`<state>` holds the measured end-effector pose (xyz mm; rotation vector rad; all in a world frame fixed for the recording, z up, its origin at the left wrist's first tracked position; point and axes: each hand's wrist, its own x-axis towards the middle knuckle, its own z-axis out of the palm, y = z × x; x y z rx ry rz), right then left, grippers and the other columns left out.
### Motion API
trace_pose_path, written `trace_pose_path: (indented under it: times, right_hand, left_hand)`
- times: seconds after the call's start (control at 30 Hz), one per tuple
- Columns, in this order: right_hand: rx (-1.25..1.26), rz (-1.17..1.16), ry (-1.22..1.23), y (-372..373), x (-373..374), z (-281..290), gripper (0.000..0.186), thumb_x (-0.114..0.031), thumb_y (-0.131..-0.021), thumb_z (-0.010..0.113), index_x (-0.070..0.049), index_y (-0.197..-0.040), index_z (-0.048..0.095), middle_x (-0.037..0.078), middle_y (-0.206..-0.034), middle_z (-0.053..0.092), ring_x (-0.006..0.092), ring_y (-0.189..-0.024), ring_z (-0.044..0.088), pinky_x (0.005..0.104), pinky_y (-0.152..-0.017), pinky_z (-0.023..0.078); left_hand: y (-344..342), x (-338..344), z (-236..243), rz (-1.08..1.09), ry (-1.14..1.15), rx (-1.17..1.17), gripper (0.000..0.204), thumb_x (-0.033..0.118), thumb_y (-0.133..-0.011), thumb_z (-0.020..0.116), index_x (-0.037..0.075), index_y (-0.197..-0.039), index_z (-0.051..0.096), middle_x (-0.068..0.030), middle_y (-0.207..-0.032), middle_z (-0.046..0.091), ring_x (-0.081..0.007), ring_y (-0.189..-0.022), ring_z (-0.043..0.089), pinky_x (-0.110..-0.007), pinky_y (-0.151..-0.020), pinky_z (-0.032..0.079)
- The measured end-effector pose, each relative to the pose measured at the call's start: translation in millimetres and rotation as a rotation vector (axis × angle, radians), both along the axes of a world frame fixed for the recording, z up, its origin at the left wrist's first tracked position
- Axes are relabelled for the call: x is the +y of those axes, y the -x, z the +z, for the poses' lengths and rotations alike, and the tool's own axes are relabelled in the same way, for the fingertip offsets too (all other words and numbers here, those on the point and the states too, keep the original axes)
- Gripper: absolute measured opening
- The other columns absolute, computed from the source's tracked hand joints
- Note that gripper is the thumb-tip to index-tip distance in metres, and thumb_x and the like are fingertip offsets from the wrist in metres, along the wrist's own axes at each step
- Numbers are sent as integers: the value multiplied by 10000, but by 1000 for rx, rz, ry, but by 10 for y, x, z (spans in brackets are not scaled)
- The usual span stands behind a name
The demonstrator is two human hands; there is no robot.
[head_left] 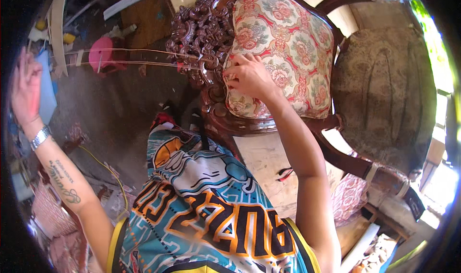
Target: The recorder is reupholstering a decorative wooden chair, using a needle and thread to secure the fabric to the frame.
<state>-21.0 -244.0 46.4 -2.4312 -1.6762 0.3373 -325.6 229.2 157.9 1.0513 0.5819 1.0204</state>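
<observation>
A carved dark wooden chair (211, 76) has a padded panel in cream and red floral fabric (288, 47). My right hand (249, 76) rests at the panel's left edge, its fingers bent and pressed together against the fabric border; what they pinch is too small to make out. Far to the left, my left hand (26, 88) is raised with its fingers drawn together. Two strands of thin pale cord (144, 50) stretch between the carved frame and the left hand's side. The cord's end at that hand is hard to see.
A worn brown padded chair back (384, 90) stands at the right. Beneath the floral panel lies a pale wooden board (264, 162). A pink round object (101, 52) sits on the dark floor (129, 100) behind the cord. A yellow cable (105, 165) runs at the lower left.
</observation>
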Motion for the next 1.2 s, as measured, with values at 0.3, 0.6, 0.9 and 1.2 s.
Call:
trace_pose_path:
  times: [0.3,0.6,0.9,1.2]
  right_hand:
    - [216,-478,-119,276,176,67,200,-280,-816,681,-82,-804,648,76,-876,591,281,-852,582,445,-846,394]
    - [580,-1316,-778,245,199,334,376,-348,-960,524,0,-850,617,71,-767,616,190,-745,585,352,-691,444]
    - [-283,-1317,-407,-605,-255,364,257,-366,-881,619,-134,-869,729,119,-865,707,314,-782,678,411,-694,534]
    - [-353,-1127,-181,-842,-247,-384,124,-134,-730,594,-95,-782,699,160,-751,678,298,-704,689,416,-567,542]
  left_hand:
    - [-808,462,-910,-385,-127,600,562,387,-942,563,108,-1411,429,-112,-1310,476,-235,-1152,502,-357,-990,380]
    - [-2227,-842,-823,-653,-1115,595,586,317,-887,671,57,-1367,458,-179,-1336,446,-302,-1266,429,-386,-1071,334]
    - [-2471,-1549,-840,-1052,-952,427,602,355,-865,690,82,-1359,479,-98,-1275,498,-238,-1084,508,-370,-947,406]
    - [-2227,-1812,-1146,-1076,-962,546,615,266,-881,675,85,-1405,409,-121,-1295,433,-254,-1085,482,-372,-958,407]
